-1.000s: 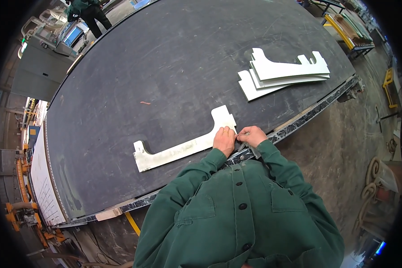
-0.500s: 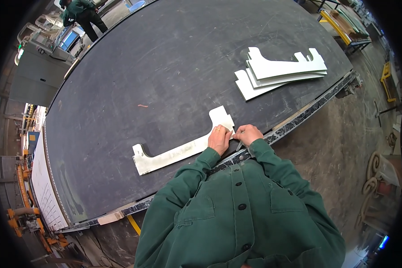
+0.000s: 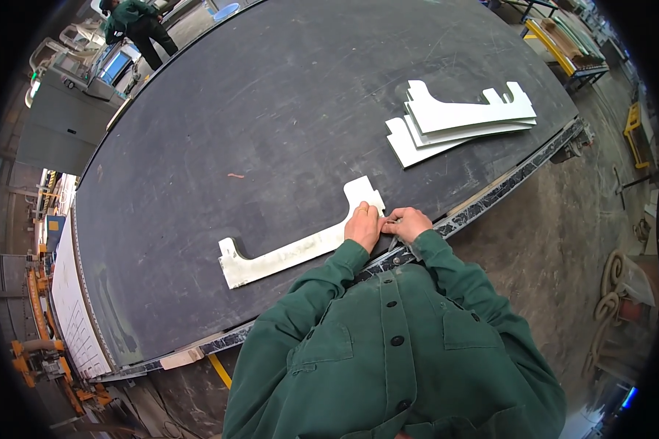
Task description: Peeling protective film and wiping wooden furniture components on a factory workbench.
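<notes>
A long white flat panel [image 3: 289, 252] with an upturned lobe at each end lies on the dark table [image 3: 198, 212]. My left hand [image 3: 364, 227] is closed at its right-hand end, fingers pressed on the surface and holding it. Right beside it, my right hand [image 3: 408, 223] pinches at the panel's near right edge. A thin greyish strip, perhaps film [image 3: 394, 244], hangs below those fingertips; just what the pinch holds is partly hidden. The two hands almost touch.
Several similar white panels [image 3: 465, 115] are stacked unevenly at the right of the table. Along its near side runs a dark patterned rim [image 3: 483, 205]. A small reddish scrap [image 3: 236, 175] lies mid-table. Beyond the far left edge stands another person [image 3: 135, 29].
My right fingers have shifted slightly at the panel's edge, and the greyish strip below them shows differently. My left hand stays on the panel. The view has moved a little.
</notes>
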Available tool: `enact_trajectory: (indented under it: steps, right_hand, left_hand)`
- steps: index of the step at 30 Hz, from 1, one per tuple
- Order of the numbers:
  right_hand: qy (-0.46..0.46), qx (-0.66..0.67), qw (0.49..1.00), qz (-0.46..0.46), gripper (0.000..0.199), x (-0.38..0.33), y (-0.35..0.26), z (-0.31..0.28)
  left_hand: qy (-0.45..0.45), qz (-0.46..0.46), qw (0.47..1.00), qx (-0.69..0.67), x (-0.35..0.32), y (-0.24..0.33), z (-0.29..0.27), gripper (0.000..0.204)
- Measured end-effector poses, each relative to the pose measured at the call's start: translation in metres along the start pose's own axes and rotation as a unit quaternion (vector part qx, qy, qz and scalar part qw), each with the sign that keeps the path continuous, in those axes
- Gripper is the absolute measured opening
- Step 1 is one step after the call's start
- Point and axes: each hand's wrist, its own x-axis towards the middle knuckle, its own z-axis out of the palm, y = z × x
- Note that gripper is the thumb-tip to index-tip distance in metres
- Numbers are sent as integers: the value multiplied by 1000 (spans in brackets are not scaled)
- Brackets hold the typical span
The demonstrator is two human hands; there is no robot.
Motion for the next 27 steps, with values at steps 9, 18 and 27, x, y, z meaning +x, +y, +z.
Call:
enact_trajectory:
  steps: [9,18,27]
  right_hand:
    - [18,-22,999,38,26,0,-10,2]
    - [-2,-23,998,55,27,1,-12,-1]
    - [-1,-33,998,45,24,1,-14,-1]
  left_hand:
    - [-16,21,1000,14,3,-10,5,22]
    - [74,-67,977,-190,-4,-27,5,20]
    - [52,-82,975,-199,10,-8,-16,31]
